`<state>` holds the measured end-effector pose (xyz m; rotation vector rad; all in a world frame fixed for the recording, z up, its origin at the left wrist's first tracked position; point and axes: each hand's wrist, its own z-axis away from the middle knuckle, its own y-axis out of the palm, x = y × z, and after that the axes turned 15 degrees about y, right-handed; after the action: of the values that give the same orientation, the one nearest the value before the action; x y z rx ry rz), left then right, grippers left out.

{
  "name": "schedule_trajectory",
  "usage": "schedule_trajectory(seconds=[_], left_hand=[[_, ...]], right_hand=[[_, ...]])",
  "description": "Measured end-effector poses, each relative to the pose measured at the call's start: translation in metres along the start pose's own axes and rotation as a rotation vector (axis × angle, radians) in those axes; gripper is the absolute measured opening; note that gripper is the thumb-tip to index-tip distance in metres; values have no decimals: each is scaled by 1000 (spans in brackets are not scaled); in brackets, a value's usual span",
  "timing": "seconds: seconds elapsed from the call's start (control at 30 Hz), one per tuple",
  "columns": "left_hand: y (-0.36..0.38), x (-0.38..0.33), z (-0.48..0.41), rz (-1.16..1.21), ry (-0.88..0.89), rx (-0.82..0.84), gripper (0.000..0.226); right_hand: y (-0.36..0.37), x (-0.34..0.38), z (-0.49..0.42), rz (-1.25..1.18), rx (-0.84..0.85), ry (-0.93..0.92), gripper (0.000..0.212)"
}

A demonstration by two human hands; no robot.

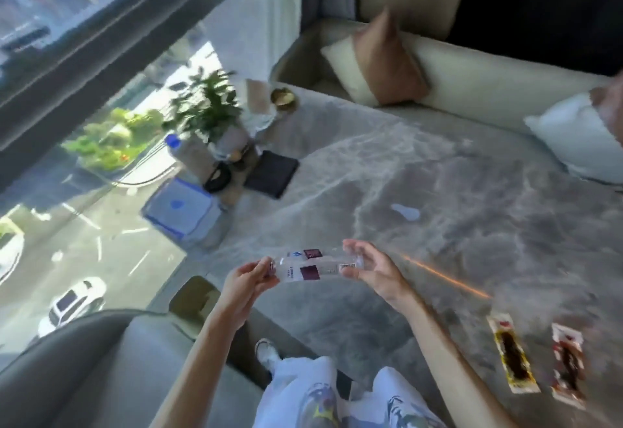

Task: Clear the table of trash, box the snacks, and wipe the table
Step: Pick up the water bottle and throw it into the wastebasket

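Observation:
A clear plastic bottle [315, 265] with a dark red and white label lies sideways in the air over the near edge of the grey marble table [421, 184]. My left hand [244, 284] pinches its cap end. My right hand [374, 267] cups its base with the fingers spread around it. Two flat snack packets lie on the table at the lower right, one with a yellow border [512, 353] and one with a red and white border [568, 363]. A clear storage box with a blue-trimmed lid [182, 211] stands at the table's left edge.
A potted plant [210, 113], a blue-capped bottle [183, 151], a black notebook [271, 173] and a gold bowl [283, 98] crowd the far left of the table. A small wet patch [406, 212] sits mid-table. A cream sofa with cushions [387, 63] lines the far side.

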<state>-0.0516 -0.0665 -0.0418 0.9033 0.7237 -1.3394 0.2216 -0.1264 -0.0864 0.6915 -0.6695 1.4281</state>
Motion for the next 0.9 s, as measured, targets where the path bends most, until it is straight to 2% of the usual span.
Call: schedule_trajectory(seconds=[0.1, 0.27, 0.43, 0.67, 0.73, 0.9], left_hand=[[-63, -11, 7, -15, 109, -137, 17], [-176, -26, 18, -48, 258, -340, 15], [-288, -34, 39, -34, 347, -516, 17], [-401, -12, 96, 113, 348, -733, 29], [-414, -2, 106, 192, 328, -757, 24], [-436, 18, 116, 462, 271, -748, 13]], right_hand=[[60, 30, -13, 71, 94, 0, 65], [179, 70, -33, 155, 212, -7, 54], [301, 82, -61, 204, 376, 39, 68], [456, 72, -77, 304, 594, 176, 56], [475, 71, -76, 310, 619, 210, 49], [507, 58, -73, 413, 636, 241, 55]])
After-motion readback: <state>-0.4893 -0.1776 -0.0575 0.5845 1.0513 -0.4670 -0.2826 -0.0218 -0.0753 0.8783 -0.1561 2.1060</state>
